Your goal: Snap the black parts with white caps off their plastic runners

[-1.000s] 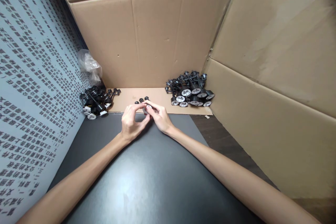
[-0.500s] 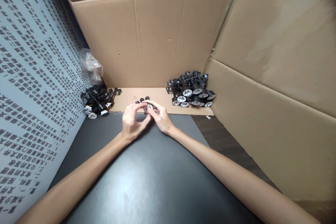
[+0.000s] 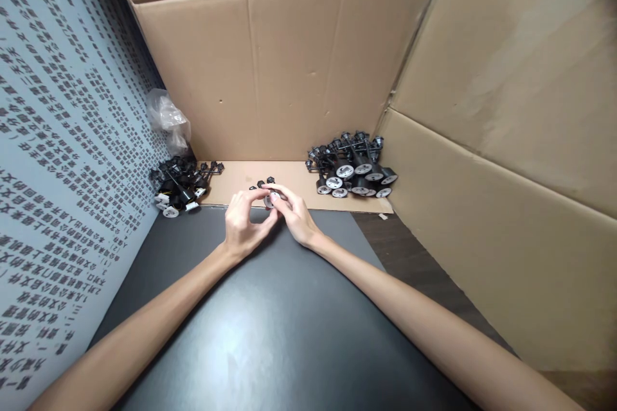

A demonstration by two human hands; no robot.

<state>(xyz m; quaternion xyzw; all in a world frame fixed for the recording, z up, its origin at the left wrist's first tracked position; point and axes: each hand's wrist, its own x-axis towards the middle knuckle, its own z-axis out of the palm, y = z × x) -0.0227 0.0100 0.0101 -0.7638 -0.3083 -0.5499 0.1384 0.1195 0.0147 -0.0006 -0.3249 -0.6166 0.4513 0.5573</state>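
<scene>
The left hand (image 3: 245, 223) and right hand (image 3: 297, 217) meet with fingers curled, pinching a small round silver-and-black part (image 3: 272, 200), mostly hidden, at the far edge of the dark surface (image 3: 270, 347). Just beyond, small black pieces (image 3: 263, 184) lie on a cardboard sheet (image 3: 294, 176), between a left heap of black fittings (image 3: 178, 186) and a right heap of black fittings (image 3: 351, 167).

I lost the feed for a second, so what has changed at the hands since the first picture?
Very little. The left hand and right hand stay together on the small round black-and-silver part; nothing was taken or let go. The view drifted slightly, shifting the right-hand pile of black parts rightward in frame. The pile itself looks unmoved.
</scene>
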